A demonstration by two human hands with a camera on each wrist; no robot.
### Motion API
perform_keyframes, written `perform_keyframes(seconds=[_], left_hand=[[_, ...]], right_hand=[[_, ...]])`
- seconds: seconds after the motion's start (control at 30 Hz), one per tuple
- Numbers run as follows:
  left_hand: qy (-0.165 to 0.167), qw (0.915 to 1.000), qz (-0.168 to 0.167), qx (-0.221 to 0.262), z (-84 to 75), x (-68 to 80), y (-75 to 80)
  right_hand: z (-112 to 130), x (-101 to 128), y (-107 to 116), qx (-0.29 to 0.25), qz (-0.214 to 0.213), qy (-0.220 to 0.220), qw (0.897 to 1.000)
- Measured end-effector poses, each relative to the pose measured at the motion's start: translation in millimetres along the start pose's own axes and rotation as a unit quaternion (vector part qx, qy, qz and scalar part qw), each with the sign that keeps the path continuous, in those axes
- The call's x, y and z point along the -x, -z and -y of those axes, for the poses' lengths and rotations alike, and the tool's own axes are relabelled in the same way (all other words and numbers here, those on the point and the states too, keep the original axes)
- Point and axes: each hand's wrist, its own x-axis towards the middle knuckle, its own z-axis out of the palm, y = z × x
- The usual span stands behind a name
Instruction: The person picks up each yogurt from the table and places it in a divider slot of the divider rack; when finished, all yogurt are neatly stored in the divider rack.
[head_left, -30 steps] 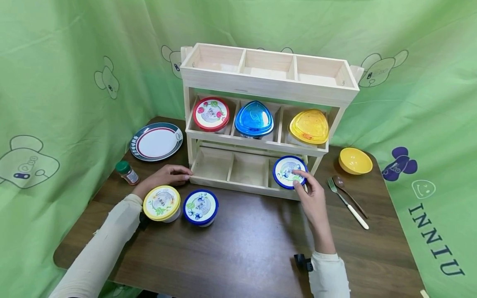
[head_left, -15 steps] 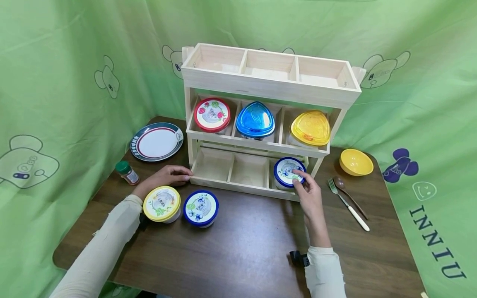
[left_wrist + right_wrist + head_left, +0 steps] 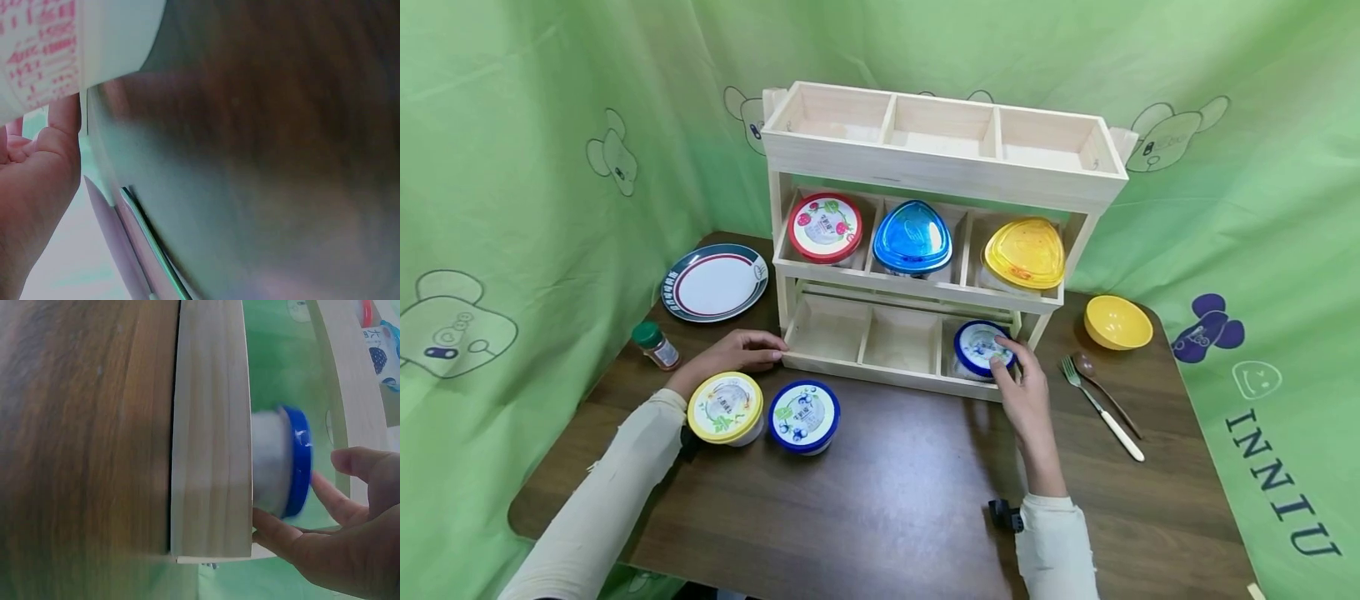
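A three-tier wooden rack stands at the back of the table. My right hand grips a blue-lidded cup that sits in the rack's bottom right compartment. In the right wrist view the thumb lies against the side of the blue-lidded cup and the fingers touch its lid, behind the rack's front rail. My left hand rests flat on the table with its fingertips at the rack's bottom left corner. Just in front of it stand a yellow-lidded cup and another blue-lidded cup.
The middle shelf holds a red-lidded cup, a blue triangular lid and a yellow one. A plate and a spice jar lie left. A yellow bowl, fork and spoon lie right.
My right hand has lowered the blue-lidded cup and moved it back into the bottom right compartment. The left hand has stayed at the rack's corner.
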Motion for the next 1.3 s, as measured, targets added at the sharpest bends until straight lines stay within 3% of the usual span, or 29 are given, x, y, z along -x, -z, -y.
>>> perform_keyframes(seconds=[0.17,0.3,0.57,0.6,0.67,0.73,0.83,1.0,1.03,1.07,1.17,1.23,1.27,1.3], left_hand=[[-0.004,1.0000,0.002,0.001,-9.3,5.4,-1.6],[0.029,0.9993,-0.016,0.015,15.4,-6.5,5.6],[0.006,1.0000,-0.001,0.005,7.2,-2.1,2.8],[0.016,0.9998,-0.008,0.006,14.7,-6.1,5.6],[0.022,0.9997,-0.012,0.001,13.0,-5.8,5.6],[0.032,0.9993,-0.018,-0.001,18.5,-9.1,7.0],[0.009,0.9999,-0.005,-0.013,7.5,-3.0,4.1],[-0.004,0.9993,-0.014,-0.034,10.0,-3.7,3.8],[0.001,0.9990,-0.016,-0.041,-1.4,0.4,0.1],[0.011,0.9990,-0.021,-0.038,5.6,-2.9,1.7],[0.017,0.9992,-0.020,-0.029,6.0,-2.5,1.8],[0.010,0.9996,-0.012,-0.025,-3.5,1.6,-0.8],[0.000,0.9998,-0.008,-0.020,2.7,-0.6,1.4],[-0.002,0.9997,-0.008,-0.021,-2.1,0.9,-0.1]], right_hand=[[3,6,6,0.027,-0.023,-0.005,0.999],[6,13,14,0.048,-0.056,0.002,0.997],[7,41,31,0.073,-0.102,0.003,0.992],[7,45,32,0.078,-0.103,0.004,0.992],[8,52,32,0.084,-0.102,0.004,0.991],[8,59,31,0.083,-0.095,0.005,0.992],[6,67,25,0.072,-0.078,0.007,0.994],[3,78,8,0.054,-0.045,-0.006,0.998],[4,80,4,0.049,-0.035,-0.010,0.998],[4,82,-1,0.039,-0.026,-0.014,0.999],[5,88,-15,0.007,0.012,-0.015,1.000],[6,91,-25,-0.020,0.039,-0.017,0.999],[6,93,-31,-0.034,0.052,-0.018,0.998],[7,94,-36,-0.044,0.067,-0.020,0.997]])
